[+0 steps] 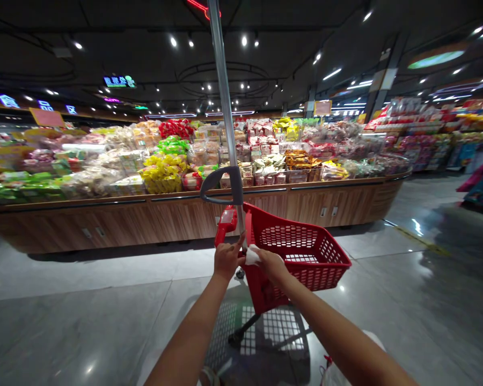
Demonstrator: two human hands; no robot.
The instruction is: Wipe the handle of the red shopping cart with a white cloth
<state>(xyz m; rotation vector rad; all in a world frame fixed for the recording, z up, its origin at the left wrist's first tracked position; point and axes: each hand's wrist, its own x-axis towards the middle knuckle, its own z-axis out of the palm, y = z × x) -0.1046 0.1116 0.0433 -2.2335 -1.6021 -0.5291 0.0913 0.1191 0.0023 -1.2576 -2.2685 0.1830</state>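
A red plastic shopping cart (301,228) stands in front of me, its basket pointing right. From its handle end rises a tall metal pole (227,107) with a grey loop grip (221,185) partway up. My left hand (226,260) is closed around the pole's lower end, close to the red cart handle (225,228); one finger stretches up along the pole. Pinched in my right hand (271,265) is a crumpled white tissue (253,255), pressed against the cart right beside the pole's foot. The right fingertips are partly hidden by the tissue.
Behind the cart runs a long wood-panelled display counter (185,217) heaped with packaged snacks (165,171). More stacked goods (422,134) stand at the right. Shiny grey floor tiles (104,321) surround the cart. A white bag (334,375) shows under my right forearm.
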